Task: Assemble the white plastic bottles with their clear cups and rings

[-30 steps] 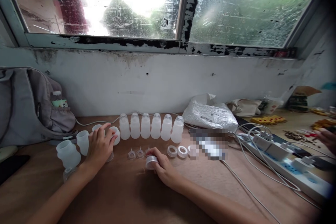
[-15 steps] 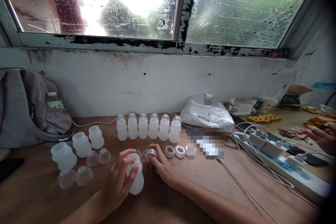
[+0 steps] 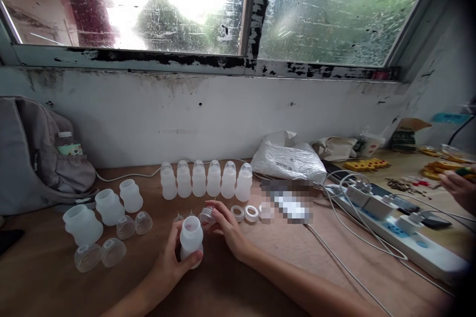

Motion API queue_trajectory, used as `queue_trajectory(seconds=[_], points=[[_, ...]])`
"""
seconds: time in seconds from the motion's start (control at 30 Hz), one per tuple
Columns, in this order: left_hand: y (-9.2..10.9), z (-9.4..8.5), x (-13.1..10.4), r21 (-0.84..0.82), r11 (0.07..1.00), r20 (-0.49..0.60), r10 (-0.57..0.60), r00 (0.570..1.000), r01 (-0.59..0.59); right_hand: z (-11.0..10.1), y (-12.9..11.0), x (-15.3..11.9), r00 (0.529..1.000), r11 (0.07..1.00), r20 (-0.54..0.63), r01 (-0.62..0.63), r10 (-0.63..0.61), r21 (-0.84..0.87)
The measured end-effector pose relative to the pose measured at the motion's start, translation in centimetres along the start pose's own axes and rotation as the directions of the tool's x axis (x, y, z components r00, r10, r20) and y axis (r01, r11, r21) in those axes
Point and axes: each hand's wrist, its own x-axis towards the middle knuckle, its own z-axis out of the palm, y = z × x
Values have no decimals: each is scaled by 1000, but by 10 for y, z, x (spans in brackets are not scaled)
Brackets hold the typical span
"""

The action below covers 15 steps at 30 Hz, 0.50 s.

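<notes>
My left hand [image 3: 174, 255] is closed round the lower part of a frosted, open-topped baby bottle [image 3: 192, 235], which stands nearly upright. Just right of its mouth, my right hand [image 3: 226, 225] pinches a clear ringed bottle collar [image 3: 207, 215] by the fingertips; whether a nipple sits in it I cannot make out. Small clear nipples [image 3: 178, 217] lie behind the bottle, partly hidden by it. To the right of my right hand are white collar rings [image 3: 251, 214]. Open bottles [image 3: 84, 225] stand at the left, with clear dome caps [image 3: 113, 251] in front of them.
Several capped bottles [image 3: 199, 179] form a row near the wall. Behind the rings lie a silver padded bag [image 3: 288, 158] and a blurred-out device. A power strip [image 3: 397, 233] with chargers and cables runs along the right. A grey backpack [image 3: 26, 148] sits at left; another person's hand [image 3: 459, 190] shows far right.
My left hand has moved from the bottle's neck down to its lower body, and the bottle is more upright. My right hand still holds the collar. The view has shifted slightly.
</notes>
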Motion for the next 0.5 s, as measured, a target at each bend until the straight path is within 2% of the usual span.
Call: queue_trajectory(seconds=[0.07,0.13,0.23,0.33,0.5], points=[[4,-2,1,-21,1000,-9,-1,1000,1,0,-8,1,997,998,-35,62,-62,-5],[7,-5,2,-41,998,45,-42,998,44,0,-15,2,991,993,-75,117,-114,31],[7,-9,4,-83,991,117,-98,988,108,0,-23,3,991,989,-102,100,-89,111],[4,-10,4,-120,983,124,-123,985,138,-2,-28,4,998,990,-50,37,-30,138],[1,-8,4,-143,976,125,-145,982,162,-6,-34,7,997,998,70,-26,21,65]])
